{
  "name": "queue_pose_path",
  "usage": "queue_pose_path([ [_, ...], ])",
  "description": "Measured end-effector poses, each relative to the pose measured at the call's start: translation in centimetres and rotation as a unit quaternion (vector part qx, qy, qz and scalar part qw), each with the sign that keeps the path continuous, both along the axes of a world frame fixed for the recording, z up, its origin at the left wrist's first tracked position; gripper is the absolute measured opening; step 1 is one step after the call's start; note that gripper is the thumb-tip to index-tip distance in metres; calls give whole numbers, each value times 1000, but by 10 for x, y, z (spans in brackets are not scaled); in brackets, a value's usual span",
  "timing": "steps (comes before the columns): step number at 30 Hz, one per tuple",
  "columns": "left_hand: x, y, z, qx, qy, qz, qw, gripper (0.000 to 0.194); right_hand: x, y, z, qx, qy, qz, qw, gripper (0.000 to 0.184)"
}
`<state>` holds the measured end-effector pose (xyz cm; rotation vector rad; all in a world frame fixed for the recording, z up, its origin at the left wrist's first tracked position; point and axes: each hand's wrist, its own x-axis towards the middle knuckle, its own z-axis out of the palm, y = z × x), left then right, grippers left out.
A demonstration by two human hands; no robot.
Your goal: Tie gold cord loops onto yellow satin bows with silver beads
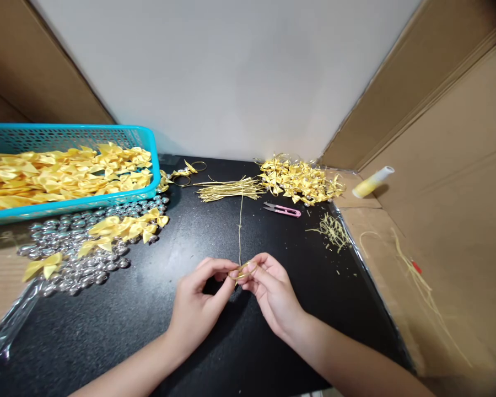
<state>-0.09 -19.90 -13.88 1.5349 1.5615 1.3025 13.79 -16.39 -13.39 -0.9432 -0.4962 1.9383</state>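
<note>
My left hand (202,298) and my right hand (275,289) meet over the front middle of the black table. Both pinch a thin gold loop (247,271) between thumb and fingers. A yellow cord (240,234) with a small knot runs from the bundle of cut gold cords (227,189) straight down to my fingertips. Whether the cord is fastened to the loop is hidden by my fingers. Beyond my right hand lie pink-handled thread snips (281,209).
A turquoise basket (152,160) of yellow bows stands left, with silver beads (78,270) and loose bows (128,227) before it. Finished-looking bow loops (297,179) are heaped at back right. Cord scraps (333,230) and a thread tube (372,182) lie right, beside cardboard walls (446,138).
</note>
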Motion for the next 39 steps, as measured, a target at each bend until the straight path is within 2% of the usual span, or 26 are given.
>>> queue_pose_path([
  [5,-2,-1,-2,-6,5,15,1000,6,0,-2,1,18,-31,16,999,30],
  [9,-3,0,-3,-15,5,19,1000,5,0,-6,0,84,-88,16,992,30],
  [14,-5,0,-3,-1,13,21,1000,5,1,-8,1,115,-157,29,980,42],
  [20,-4,0,-2,25,41,19,999,5,2,-9,0,158,-209,36,964,19],
  [31,-4,4,4,41,69,-17,997,10,3,-8,-2,207,-237,28,949,17],
  [39,-4,1,4,51,56,3,997,10,3,-9,-3,213,-249,-2,945,14],
])
